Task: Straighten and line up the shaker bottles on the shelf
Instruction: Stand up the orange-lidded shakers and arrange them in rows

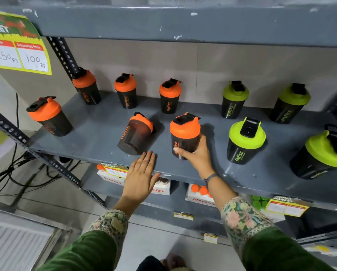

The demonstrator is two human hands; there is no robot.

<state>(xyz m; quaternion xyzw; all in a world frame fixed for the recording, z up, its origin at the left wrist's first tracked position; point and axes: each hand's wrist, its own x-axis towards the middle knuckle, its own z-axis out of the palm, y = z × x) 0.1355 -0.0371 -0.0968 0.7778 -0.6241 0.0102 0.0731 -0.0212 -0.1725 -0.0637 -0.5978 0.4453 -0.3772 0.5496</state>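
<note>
The black plastic shaker bottle with an orange lid (185,136) stood upright in the front row of the grey metal shelf (97,139), the right hand (196,153) wrapped around its lower body — seemingly mid-straightening. Just beside it, a second orange-lidded bottle (136,133) leaned over near the shelf's front edge, the left hand (141,178) hovering flat with fingers (148,159) extended, holding nothing. Righting that tilted one looked next — bare shelf lay behind it.

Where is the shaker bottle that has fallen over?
The tipped orange-lidded bottle lies on its side in the front row of the grey shelf, left of centre, just beyond the left hand and beside the upright orange bottle gripped by the right hand.
</note>
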